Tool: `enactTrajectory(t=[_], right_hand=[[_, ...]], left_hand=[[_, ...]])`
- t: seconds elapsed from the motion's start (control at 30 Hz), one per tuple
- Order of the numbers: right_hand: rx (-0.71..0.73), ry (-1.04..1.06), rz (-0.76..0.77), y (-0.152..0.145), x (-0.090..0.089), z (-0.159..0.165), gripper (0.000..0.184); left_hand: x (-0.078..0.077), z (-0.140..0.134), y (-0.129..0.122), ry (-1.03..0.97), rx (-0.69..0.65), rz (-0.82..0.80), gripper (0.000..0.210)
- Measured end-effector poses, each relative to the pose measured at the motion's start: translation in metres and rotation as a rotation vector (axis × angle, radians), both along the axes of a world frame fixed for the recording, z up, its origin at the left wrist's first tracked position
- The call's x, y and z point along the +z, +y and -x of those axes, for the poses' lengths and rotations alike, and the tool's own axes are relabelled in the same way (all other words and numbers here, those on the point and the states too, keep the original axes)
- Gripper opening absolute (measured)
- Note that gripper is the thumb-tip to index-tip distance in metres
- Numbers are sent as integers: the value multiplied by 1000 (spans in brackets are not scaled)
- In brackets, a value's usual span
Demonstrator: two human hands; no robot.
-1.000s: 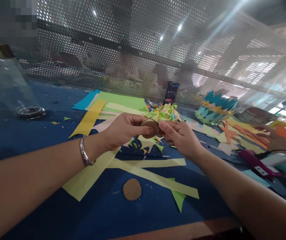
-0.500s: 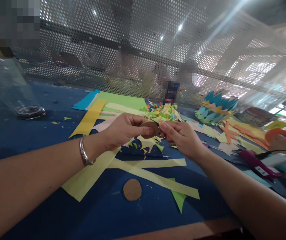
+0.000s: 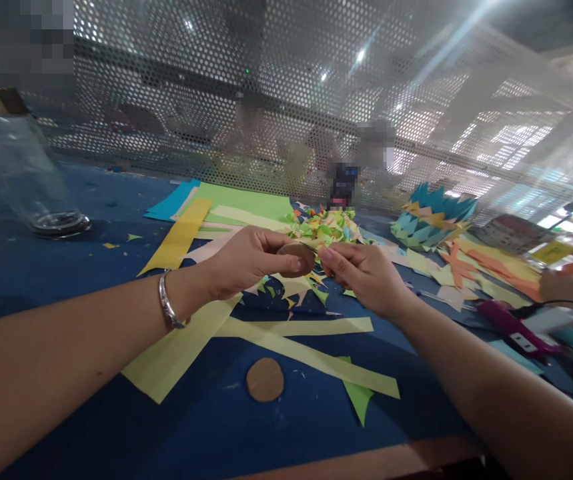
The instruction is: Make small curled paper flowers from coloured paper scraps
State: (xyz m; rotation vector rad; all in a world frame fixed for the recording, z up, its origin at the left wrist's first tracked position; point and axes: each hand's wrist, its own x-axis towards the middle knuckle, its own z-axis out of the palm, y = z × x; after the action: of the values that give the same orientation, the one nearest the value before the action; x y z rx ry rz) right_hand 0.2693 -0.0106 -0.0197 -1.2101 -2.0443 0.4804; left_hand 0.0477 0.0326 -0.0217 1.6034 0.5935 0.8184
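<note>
Cardboard disc (image 3: 307,257) sits pinched in your left hand (image 3: 243,261); whether your right hand (image 3: 363,275), just beside that grip, holds anything is unclear.

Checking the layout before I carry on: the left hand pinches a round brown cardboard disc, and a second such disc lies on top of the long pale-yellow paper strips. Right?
Not quite: the head view shows the second disc lying on the blue tabletop, nearer the camera than the strips. The left hand does pinch the other disc.
</note>
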Motion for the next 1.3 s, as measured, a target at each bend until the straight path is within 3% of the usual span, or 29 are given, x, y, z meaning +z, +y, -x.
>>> enactTrajectory(t=[1.0, 1.3], right_hand=[[14, -86, -52, -2, 5, 1, 52], [-49, -102, -58, -1, 3, 0, 52]], left_hand=[[5, 0, -3, 65, -20, -11, 4], [4, 3, 0, 82, -25, 3, 8]])
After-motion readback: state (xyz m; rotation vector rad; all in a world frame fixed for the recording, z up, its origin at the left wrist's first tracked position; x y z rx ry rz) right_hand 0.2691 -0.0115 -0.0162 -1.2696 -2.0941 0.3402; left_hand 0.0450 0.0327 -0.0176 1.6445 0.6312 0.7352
